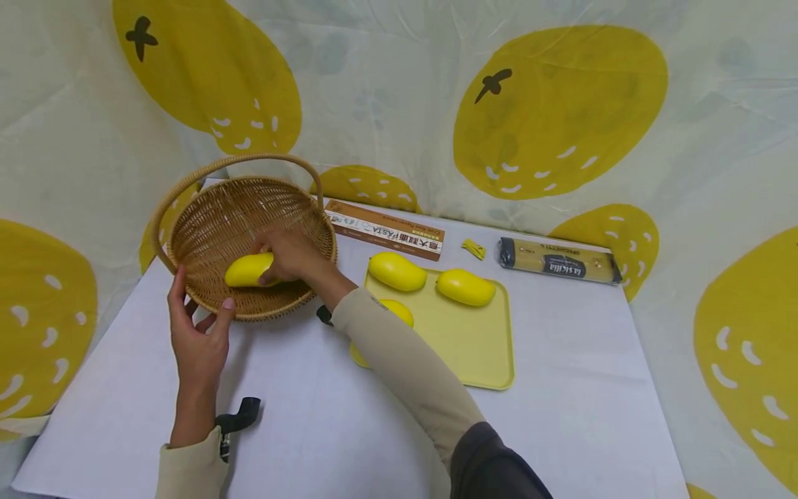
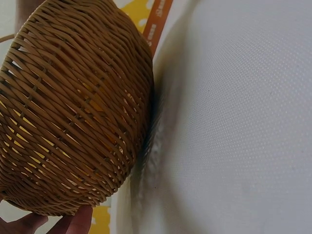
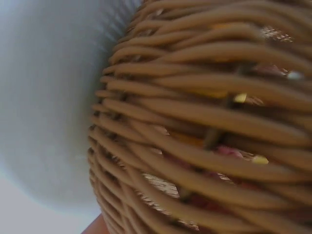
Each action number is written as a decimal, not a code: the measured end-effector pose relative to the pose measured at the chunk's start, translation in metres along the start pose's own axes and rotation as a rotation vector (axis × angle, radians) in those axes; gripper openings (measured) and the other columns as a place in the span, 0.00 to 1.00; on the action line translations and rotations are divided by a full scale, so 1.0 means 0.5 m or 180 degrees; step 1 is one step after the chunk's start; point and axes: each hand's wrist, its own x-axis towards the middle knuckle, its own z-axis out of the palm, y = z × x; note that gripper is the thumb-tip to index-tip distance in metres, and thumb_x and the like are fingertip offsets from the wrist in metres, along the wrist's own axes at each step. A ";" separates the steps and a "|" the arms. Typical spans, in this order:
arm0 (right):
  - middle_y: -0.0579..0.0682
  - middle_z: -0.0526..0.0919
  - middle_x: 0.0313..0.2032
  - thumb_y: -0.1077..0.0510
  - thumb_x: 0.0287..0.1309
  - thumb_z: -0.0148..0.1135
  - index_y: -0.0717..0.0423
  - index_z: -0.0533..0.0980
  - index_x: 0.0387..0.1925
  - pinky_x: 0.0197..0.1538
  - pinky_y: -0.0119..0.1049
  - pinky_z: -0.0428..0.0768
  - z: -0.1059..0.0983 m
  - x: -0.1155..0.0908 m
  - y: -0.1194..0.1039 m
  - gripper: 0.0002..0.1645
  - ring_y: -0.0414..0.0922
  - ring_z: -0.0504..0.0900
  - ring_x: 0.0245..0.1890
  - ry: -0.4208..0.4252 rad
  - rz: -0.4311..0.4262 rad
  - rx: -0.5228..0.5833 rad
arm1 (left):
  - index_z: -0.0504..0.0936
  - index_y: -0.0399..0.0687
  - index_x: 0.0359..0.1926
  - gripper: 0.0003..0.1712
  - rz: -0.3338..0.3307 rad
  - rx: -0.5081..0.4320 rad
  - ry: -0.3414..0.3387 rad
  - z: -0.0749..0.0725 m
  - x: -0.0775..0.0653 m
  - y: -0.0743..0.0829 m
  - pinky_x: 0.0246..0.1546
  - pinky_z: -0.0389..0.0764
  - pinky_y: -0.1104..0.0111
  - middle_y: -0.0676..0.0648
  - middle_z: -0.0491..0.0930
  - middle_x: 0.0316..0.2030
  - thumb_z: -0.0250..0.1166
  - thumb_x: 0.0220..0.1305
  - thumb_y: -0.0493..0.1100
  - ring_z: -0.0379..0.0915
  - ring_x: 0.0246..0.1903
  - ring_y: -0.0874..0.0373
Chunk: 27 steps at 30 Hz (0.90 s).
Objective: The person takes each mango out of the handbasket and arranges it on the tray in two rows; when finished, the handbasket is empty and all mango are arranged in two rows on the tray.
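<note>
A wicker basket point(image 1: 206, 229) with an arched handle stands at the table's left, tilted towards me. My left hand point(image 1: 199, 339) grips its near-left rim, thumb on the near edge and fingers against the outer side. Inside the basket, my right hand point(image 1: 293, 256) holds a yellow mango point(image 1: 244, 270) low over the woven bottom, its fingers covering the mango's right end. The left wrist view shows the basket's outer wall point(image 2: 73, 97) with left fingertips point(image 2: 80, 222) at its edge. In the right wrist view, the weave point(image 3: 204, 107) hides most of the right hand.
A yellow tray point(image 1: 467, 353) carries more mangoes point(image 1: 397, 271), one partly behind my right sleeve point(image 1: 405, 367). Behind it lie a pasta box point(image 1: 386, 229), a small yellow packet point(image 1: 474, 249) and a spaghetti bag point(image 1: 557, 260). A patterned curtain point(image 1: 386, 104) closes off the back.
</note>
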 end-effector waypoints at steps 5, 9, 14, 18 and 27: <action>0.36 0.84 0.59 0.42 0.53 0.83 0.33 0.81 0.62 0.70 0.35 0.66 -0.009 -0.018 -0.005 0.35 0.36 0.77 0.57 0.0093 -0.0136 0.0091 | 0.52 0.71 0.84 0.49 0.0003 -0.0012 -0.0017 0.000 0.000 0.002 0.58 0.76 0.77 0.57 0.56 0.82 0.68 0.73 0.42 0.64 0.73 0.48; 0.37 0.84 0.59 0.43 0.53 0.83 0.33 0.81 0.63 0.63 0.33 0.70 -0.015 -0.035 -0.009 0.35 0.35 0.78 0.57 0.0191 -0.0184 0.0253 | 0.52 0.71 0.84 0.48 -0.0011 -0.0039 -0.0019 -0.001 0.000 0.004 0.58 0.76 0.76 0.57 0.56 0.82 0.68 0.73 0.42 0.64 0.73 0.49; 0.38 0.84 0.61 0.44 0.54 0.83 0.35 0.82 0.63 0.57 0.29 0.73 -0.023 -0.061 -0.011 0.35 0.35 0.78 0.56 0.0343 -0.0282 0.0519 | 0.52 0.71 0.84 0.49 -0.0041 -0.0032 -0.0021 -0.003 0.001 0.004 0.58 0.76 0.76 0.57 0.56 0.82 0.68 0.73 0.42 0.63 0.73 0.49; 0.37 0.84 0.63 0.45 0.54 0.83 0.37 0.81 0.65 0.58 0.28 0.72 -0.032 -0.083 -0.011 0.36 0.35 0.78 0.57 0.0447 -0.0352 0.0656 | 0.52 0.70 0.85 0.49 -0.0047 -0.0031 -0.0034 -0.004 0.003 0.003 0.58 0.76 0.76 0.57 0.55 0.82 0.68 0.73 0.42 0.63 0.73 0.49; 0.36 0.81 0.66 0.45 0.55 0.83 0.36 0.80 0.66 0.61 0.29 0.73 -0.052 -0.130 -0.004 0.36 0.35 0.78 0.61 0.0660 -0.0359 0.0886 | 0.52 0.70 0.85 0.48 -0.0029 -0.0027 -0.0031 -0.003 0.002 0.004 0.59 0.75 0.75 0.57 0.56 0.82 0.67 0.74 0.42 0.63 0.73 0.48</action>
